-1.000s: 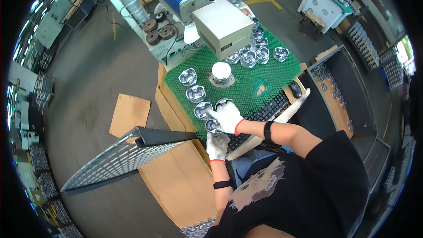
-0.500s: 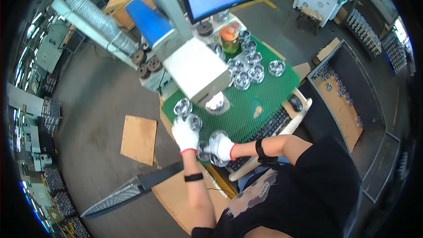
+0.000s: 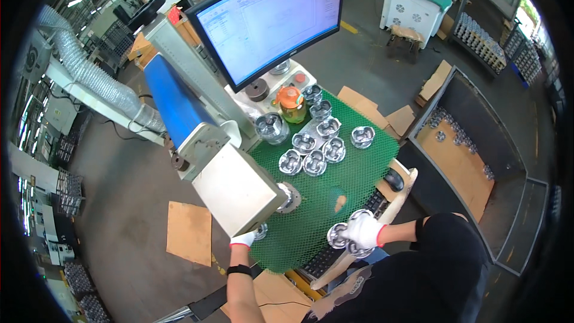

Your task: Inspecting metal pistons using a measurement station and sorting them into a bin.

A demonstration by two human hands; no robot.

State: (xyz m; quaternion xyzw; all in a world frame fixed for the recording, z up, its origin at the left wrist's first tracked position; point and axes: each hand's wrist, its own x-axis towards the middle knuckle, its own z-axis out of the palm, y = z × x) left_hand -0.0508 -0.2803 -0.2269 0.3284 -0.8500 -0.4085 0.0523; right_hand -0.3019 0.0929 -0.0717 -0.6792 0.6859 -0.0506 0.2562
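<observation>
My right hand (image 3: 364,231), in a white glove, is closed on a cluster of shiny metal pistons (image 3: 336,237) at the near right edge of the green mesh mat (image 3: 311,215), above the keyboard. My left hand (image 3: 243,239), gloved too, is at the mat's near left edge, its fingers hidden behind the white box-shaped machine head (image 3: 234,188). A single piston (image 3: 261,231) shows partly beside it. One round metal fixture (image 3: 289,197) sits under the head. Several more pistons (image 3: 314,162) stand on the far part of the mat.
A monitor (image 3: 272,21) rises at the back, near an orange-lidded bottle (image 3: 291,104). A mouse (image 3: 393,180) and keyboard (image 3: 323,261) lie along the near right edge. On the right is a large dark bin (image 3: 502,137) with cardboard and pistons inside. Cardboard (image 3: 189,233) lies on the floor at left.
My right hand has moved right with the pistons, away from my left hand. My view has shifted, and the machine head now covers the left hand's fingers.
</observation>
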